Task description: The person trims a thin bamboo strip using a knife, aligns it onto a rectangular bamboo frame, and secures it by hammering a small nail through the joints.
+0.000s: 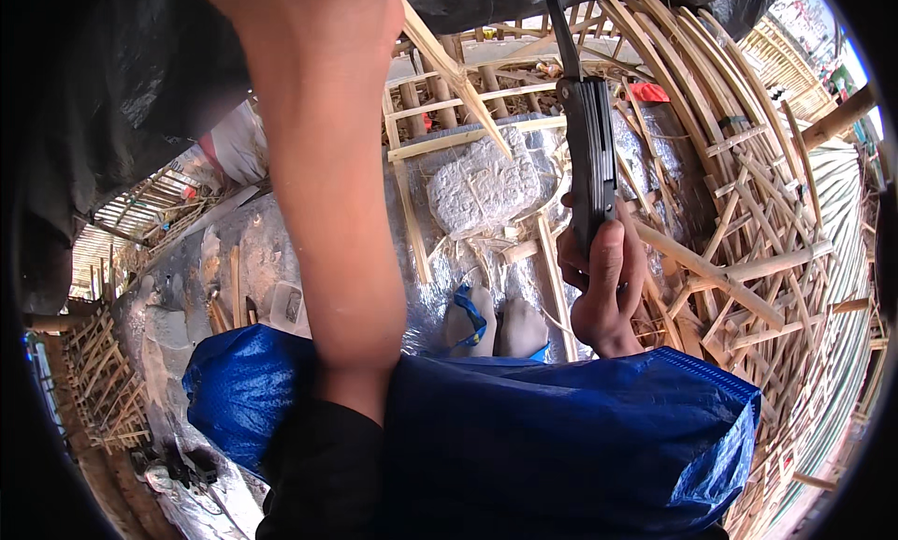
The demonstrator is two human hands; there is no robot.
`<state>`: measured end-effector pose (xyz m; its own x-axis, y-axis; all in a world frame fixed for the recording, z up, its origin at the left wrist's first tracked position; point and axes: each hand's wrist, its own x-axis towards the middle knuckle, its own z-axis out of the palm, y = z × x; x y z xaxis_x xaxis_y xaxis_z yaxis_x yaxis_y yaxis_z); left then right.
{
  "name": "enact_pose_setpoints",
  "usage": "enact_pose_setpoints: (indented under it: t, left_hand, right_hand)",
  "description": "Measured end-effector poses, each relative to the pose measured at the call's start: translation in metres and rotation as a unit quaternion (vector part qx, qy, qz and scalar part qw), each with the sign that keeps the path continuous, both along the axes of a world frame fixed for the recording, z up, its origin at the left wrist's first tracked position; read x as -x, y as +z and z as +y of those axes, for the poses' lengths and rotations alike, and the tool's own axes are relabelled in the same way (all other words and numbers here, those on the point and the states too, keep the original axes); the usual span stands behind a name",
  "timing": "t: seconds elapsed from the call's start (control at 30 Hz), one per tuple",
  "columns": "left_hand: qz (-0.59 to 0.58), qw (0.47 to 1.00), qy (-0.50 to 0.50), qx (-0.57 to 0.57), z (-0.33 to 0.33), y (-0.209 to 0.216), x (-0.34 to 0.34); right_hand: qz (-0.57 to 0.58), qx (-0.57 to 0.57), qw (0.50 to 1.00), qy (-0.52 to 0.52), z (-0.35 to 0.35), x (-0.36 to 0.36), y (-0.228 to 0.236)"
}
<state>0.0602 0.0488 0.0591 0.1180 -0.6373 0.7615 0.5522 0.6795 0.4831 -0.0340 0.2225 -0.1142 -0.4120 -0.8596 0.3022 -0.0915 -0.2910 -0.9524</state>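
My left forearm reaches up across the picture, and my left hand [309,2] is partly cut off at the top edge, its fingers hidden. From beside that hand a split bamboo strip [454,72] slants down, its tip over a rough grey stone block [486,186]; it appears to be in my grip. My right hand [606,287] is closed round the lower part of a black-handled folding knife [589,147]. The knife's dark blade stands unfolded, pointing up and away. A blue plastic sheet [561,437] covers my lap, with my feet [510,325] beyond it.
Bamboo pieces [748,287] lie heaped at the right, beside long bent strips [687,81]. Thin strips [412,222] lie round the stone on a silvery ground sheet [421,301]. A bamboo lattice [103,372] is at the left; dark plastic sheeting [122,100] hangs at the upper left.
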Motion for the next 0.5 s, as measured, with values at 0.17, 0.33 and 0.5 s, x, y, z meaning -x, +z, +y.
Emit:
enact_pose_setpoints:
  t: [0.17,0.33,0.5]
  left_hand:
    - [-0.024,0.996,-0.085,-0.033,-0.023,-0.005,0.016]
    - [-0.058,0.992,-0.093,-0.069,-0.042,0.007,0.045]
    - [-0.031,0.994,-0.049,-0.096,-0.055,0.006,0.04]
  right_hand:
    - [-0.127,-0.054,0.99,-0.014,-0.01,0.012,-0.005]
    - [-0.055,-0.03,0.997,-0.033,-0.023,0.033,0.056]
    - [-0.065,0.057,0.996,-0.027,-0.048,0.007,0.065]
